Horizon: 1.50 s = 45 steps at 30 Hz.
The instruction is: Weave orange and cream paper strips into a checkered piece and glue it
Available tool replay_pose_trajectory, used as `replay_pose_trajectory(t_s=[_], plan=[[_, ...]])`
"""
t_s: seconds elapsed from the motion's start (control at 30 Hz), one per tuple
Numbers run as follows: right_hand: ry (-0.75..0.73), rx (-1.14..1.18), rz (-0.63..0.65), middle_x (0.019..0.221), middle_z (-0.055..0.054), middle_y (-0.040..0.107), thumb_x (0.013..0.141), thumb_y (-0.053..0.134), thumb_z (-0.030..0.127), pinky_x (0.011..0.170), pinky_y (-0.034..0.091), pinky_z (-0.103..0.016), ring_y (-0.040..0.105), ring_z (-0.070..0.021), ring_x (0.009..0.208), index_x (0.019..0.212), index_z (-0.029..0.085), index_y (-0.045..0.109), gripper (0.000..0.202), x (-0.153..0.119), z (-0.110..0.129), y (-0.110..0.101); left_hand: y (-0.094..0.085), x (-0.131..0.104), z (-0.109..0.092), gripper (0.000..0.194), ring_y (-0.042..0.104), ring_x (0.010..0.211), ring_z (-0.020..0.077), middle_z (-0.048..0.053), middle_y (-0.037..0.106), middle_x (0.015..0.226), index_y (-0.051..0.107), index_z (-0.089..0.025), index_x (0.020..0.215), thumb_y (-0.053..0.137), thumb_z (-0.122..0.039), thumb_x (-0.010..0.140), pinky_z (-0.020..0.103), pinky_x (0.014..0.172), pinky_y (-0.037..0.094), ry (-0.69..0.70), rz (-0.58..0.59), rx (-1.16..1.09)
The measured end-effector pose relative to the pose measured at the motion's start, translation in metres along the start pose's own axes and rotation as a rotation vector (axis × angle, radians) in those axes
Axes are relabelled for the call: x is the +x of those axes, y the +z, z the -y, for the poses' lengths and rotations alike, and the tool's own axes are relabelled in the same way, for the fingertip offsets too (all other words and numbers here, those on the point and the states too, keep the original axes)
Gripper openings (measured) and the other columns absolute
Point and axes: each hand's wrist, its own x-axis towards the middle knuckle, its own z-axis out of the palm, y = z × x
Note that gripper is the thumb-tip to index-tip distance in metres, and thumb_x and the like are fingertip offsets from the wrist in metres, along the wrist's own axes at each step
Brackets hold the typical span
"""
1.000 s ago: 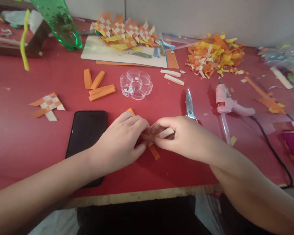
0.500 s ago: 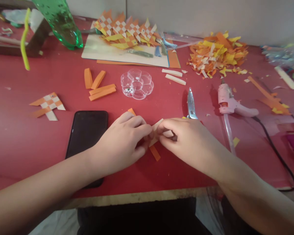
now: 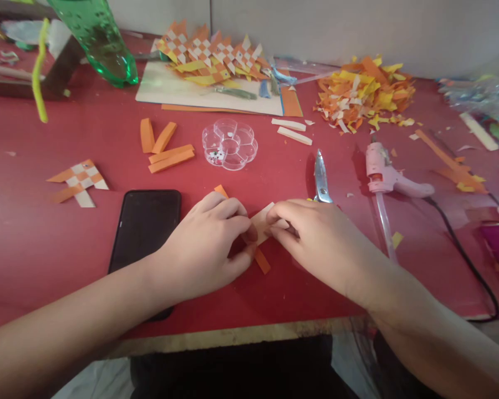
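Between my hands are cream paper strips [image 3: 261,223] crossed with an orange paper strip [image 3: 262,261], low over the red table. My left hand [image 3: 218,238] pinches them from the left, its fingertips partly hidden behind the knuckles. From the right, the thumb and index finger of my right hand [image 3: 303,230] close on a cream strip end. Another orange end [image 3: 221,191] shows above my left fingers. Scissors [image 3: 322,180] lie just beyond my right hand, handles covered. A black phone [image 3: 145,227] rests under my left forearm.
A woven paper fish [image 3: 81,180] lies left. Folded orange strips [image 3: 170,155], a clear flower-shaped tray [image 3: 230,145] and cream strips [image 3: 293,134] lie ahead. A pink glue gun [image 3: 382,172] with a cord stands right. Behind are paper scraps [image 3: 366,91], several woven fish [image 3: 212,50] and a green bottle [image 3: 97,41].
My right fingers have drawn in along the cream strip, and less of its end sticks out. More of the cream paper shows between my hands. The view has shifted slightly.
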Motion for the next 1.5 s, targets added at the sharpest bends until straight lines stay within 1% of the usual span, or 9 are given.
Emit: replay_pose_trajectory(t_s=[0.13, 0.23, 0.33, 0.43, 0.63, 0.97, 1.17, 1.33, 1.5], plan=[[-0.012, -0.016, -0.065, 0.077, -0.002, 0.067, 0.088, 0.05, 0.012, 0.059, 0.04, -0.027, 0.061, -0.0143, 0.067, 0.079, 0.02, 0.059, 0.016, -0.001, -0.003, 0.004, 0.002, 0.0, 0.0, 0.015, 0.047, 0.086, 0.0223, 0.006, 0.061, 0.091, 0.067, -0.017, 0.081, 0.053, -0.018, 0.089, 0.04, 0.083, 0.046, 0.017, 0.001, 0.047], [-0.103, -0.054, -0.163, 0.08, -0.002, 0.064, 0.087, 0.054, 0.011, 0.063, 0.041, -0.027, 0.058, -0.0149, 0.071, 0.074, 0.02, 0.054, 0.016, -0.002, -0.007, 0.006, 0.004, 0.002, 0.0, 0.017, 0.047, 0.085, 0.0224, 0.007, 0.061, 0.09, 0.066, -0.016, 0.08, 0.054, -0.022, 0.091, 0.04, 0.081, 0.046, 0.007, -0.007, 0.059], [-0.184, -0.082, -0.24, 0.087, -0.003, 0.064, 0.087, 0.057, 0.012, 0.072, 0.043, -0.029, 0.058, -0.0178, 0.084, 0.078, 0.02, 0.058, 0.012, -0.002, -0.011, 0.003, 0.004, 0.003, 0.001, 0.016, 0.047, 0.086, 0.0227, 0.007, 0.061, 0.091, 0.067, -0.017, 0.08, 0.056, -0.024, 0.09, 0.039, 0.08, 0.047, -0.011, -0.006, 0.035], [-0.193, -0.108, -0.27, 0.087, -0.004, 0.065, 0.089, 0.056, 0.014, 0.072, 0.044, -0.03, 0.058, -0.0187, 0.084, 0.082, 0.021, 0.062, 0.012, -0.002, -0.016, -0.005, 0.002, 0.004, 0.001, 0.013, 0.047, 0.087, 0.0228, 0.006, 0.062, 0.091, 0.067, -0.017, 0.08, 0.059, -0.023, 0.088, 0.039, 0.081, 0.046, -0.028, 0.009, 0.004], [-0.296, -0.043, -0.17, 0.089, -0.002, 0.069, 0.092, 0.054, 0.018, 0.078, 0.045, -0.031, 0.06, -0.0172, 0.087, 0.091, 0.023, 0.07, 0.016, 0.0, -0.026, -0.015, 0.0, 0.005, -0.001, 0.011, 0.047, 0.085, 0.0229, 0.006, 0.062, 0.089, 0.068, -0.018, 0.079, 0.06, -0.021, 0.086, 0.04, 0.081, 0.046, -0.04, 0.025, 0.01], [-0.507, 0.048, -0.055, 0.097, -0.002, 0.066, 0.094, 0.055, 0.022, 0.088, 0.045, -0.035, 0.056, -0.0182, 0.095, 0.092, 0.024, 0.07, 0.015, 0.008, -0.028, -0.002, 0.001, 0.003, 0.005, 0.015, 0.05, 0.082, 0.0206, 0.005, 0.062, 0.088, 0.069, -0.017, 0.085, 0.056, -0.02, 0.09, 0.037, 0.079, 0.045, 0.087, -0.011, 0.017], [-0.672, -0.02, -0.087, 0.092, -0.006, 0.068, 0.095, 0.053, 0.024, 0.086, 0.049, -0.038, 0.06, -0.0196, 0.09, 0.096, 0.018, 0.071, 0.019, 0.014, -0.032, 0.003, -0.007, 0.002, 0.003, 0.019, 0.055, 0.08, 0.0147, 0.005, 0.06, 0.088, 0.065, -0.014, 0.082, 0.049, -0.015, 0.093, 0.031, 0.078, 0.046, 0.159, -0.177, -0.2], [-0.835, -0.124, -0.207, 0.084, -0.007, 0.07, 0.094, 0.051, 0.017, 0.086, 0.051, -0.04, 0.061, -0.0212, 0.092, 0.082, 0.016, 0.072, 0.024, 0.014, -0.029, 0.006, -0.01, 0.002, 0.005, 0.015, 0.06, 0.083, 0.0133, 0.005, 0.061, 0.089, 0.067, -0.015, 0.087, 0.053, -0.017, 0.092, 0.026, 0.078, 0.048, 0.071, -0.319, -0.371], [-0.76, 0.178, -0.356, 0.085, -0.006, 0.067, 0.087, 0.056, 0.013, 0.077, 0.053, -0.035, 0.061, -0.0179, 0.084, 0.085, 0.018, 0.067, 0.013, 0.015, -0.028, 0.007, -0.012, -0.003, 0.007, 0.017, 0.062, 0.097, 0.019, 0.006, 0.067, 0.102, 0.064, -0.019, 0.106, 0.054, -0.022, 0.091, 0.033, 0.088, 0.049, -0.011, -0.368, -0.46]])
